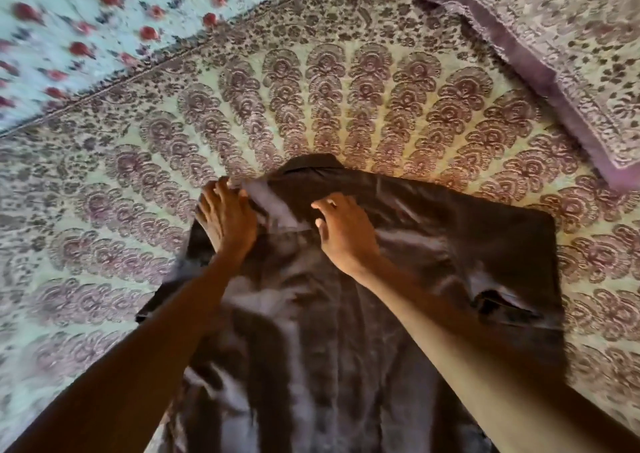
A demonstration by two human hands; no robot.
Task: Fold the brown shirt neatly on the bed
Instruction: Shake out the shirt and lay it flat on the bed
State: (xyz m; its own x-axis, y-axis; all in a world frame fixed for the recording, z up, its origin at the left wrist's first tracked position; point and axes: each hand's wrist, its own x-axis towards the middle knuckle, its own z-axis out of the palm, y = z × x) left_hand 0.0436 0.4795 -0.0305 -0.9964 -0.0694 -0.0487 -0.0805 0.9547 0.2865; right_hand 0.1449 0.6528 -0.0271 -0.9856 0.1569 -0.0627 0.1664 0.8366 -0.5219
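Hands pressing shirt flat on bed

Shirt (pixel 346 314), brown, lies spread on the bed (pixel 311 106), its collar end pointing away from the camera and its lower part running off the bottom edge of the picture. One sleeve is folded in at the right, forming a squared corner there. The cloth is creased, with pale shiny streaks along its length.

The left hand (pixel 227 219) sits at the shirt's upper left edge, near the shoulder, palm down, fingers (pixel 216 193) curled over the fabric edge; whether they pinch it or only press it, I cannot tell. The right hand (pixel 346 233) lies flat on the shirt just below the collar, fingers (pixel 325 205) spread and released, gripping nothing. Both forearms reach in from the bottom corners.

The bed is covered with a printed spread in a fan pattern of purple-brown motifs on pale green. A pillow (pixel 554 54) in matching print lies at the upper right, apart from the shirt. A pale sheet (pixel 86 20) with red flowers shows at the upper left.
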